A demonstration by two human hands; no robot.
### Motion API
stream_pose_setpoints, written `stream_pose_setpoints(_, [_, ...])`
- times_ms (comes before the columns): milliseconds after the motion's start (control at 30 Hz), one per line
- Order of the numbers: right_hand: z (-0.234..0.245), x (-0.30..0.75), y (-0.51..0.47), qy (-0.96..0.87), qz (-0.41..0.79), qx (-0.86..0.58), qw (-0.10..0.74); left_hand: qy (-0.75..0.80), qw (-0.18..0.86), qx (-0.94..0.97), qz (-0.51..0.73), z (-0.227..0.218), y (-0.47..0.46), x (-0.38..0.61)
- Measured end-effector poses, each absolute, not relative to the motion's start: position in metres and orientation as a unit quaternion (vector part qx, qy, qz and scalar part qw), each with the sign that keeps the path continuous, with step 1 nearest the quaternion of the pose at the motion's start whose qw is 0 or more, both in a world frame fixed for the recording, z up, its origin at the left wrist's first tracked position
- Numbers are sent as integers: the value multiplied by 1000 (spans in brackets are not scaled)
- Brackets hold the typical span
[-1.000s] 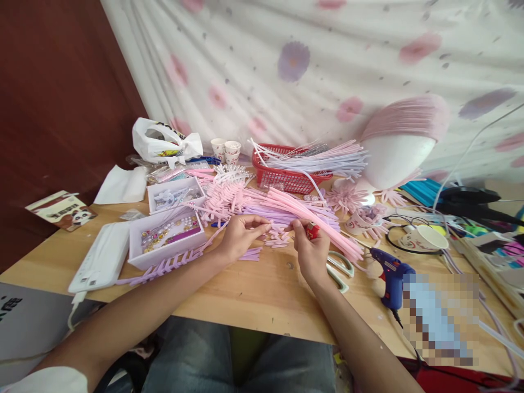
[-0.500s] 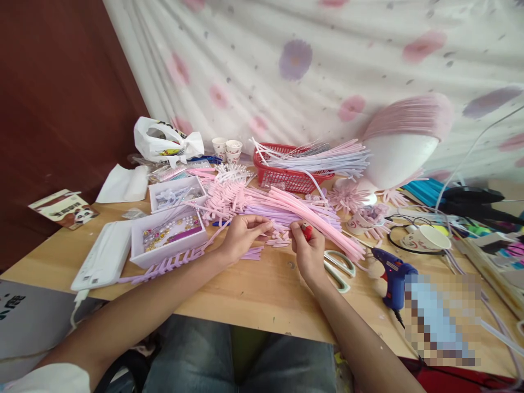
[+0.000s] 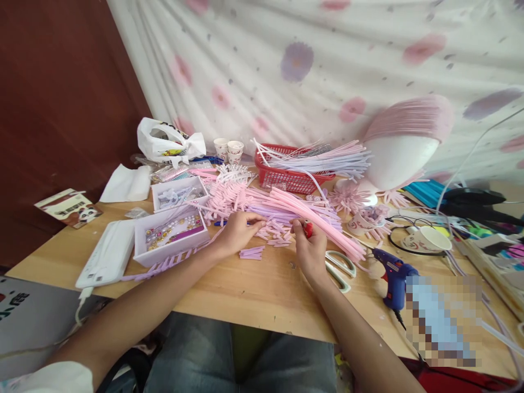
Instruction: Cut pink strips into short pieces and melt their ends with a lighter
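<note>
My right hand (image 3: 311, 248) is closed around a small red lighter (image 3: 307, 228), its thumb and fingertips pressed together. To its left, my left hand (image 3: 241, 233) has thumb and fingers drawn together beside a scatter of short pink and purple chenille stem pieces (image 3: 275, 233). Whatever lies in that pinch is too small to make out. Below the left fingertips is a small row of purple cut pieces (image 3: 251, 253). Long pink chenille stems (image 3: 315, 218) lie over purple ones (image 3: 266, 210) behind both hands. White-handled scissors (image 3: 340, 268) rest next to my right wrist.
A white box of beads (image 3: 172, 240) and a white power bank (image 3: 107, 254) stand at left. Behind is a red basket (image 3: 282, 177) of stems. A blue glue gun (image 3: 393, 275), a paper cup (image 3: 426, 240) and a wig-capped head form (image 3: 403, 147) occupy the right.
My left hand has moved slightly left, away from my right hand, so more of the cut pieces shows between them. The right hand still holds the lighter, almost in place.
</note>
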State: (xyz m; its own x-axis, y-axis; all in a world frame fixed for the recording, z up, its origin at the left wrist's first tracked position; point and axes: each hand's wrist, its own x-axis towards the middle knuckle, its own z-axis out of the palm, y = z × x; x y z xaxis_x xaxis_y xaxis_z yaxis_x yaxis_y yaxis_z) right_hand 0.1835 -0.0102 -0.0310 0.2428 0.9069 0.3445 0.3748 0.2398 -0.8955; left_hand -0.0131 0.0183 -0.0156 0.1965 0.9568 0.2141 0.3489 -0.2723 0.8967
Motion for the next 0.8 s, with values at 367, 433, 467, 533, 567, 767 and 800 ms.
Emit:
stream_pose_setpoints(367, [-29,183,-14,-568,249,-580,528,480,229,831,162,16,13,-36])
stream_pose_setpoints(433, [-30,183,-14,-574,241,-584,520,465,235,848,93,22,9,-38])
stream_pose_setpoints(467, [-30,183,-14,-577,238,-587,516,458,235,854,75,23,7,-39])
stream_pose_setpoints(533, [-31,182,-14,-582,234,-590,509,443,239,862,63,23,3,-39])
stream_pose_setpoints(567, [-32,182,-15,-584,233,-590,506,439,242,863,66,22,2,-38])
stream_pose_setpoints(767, [-30,181,-17,-592,247,-584,498,435,236,860,123,9,-1,-35])
stream_pose_setpoints(800, [-30,181,-17,-592,248,-583,499,430,248,858,130,9,0,-36])
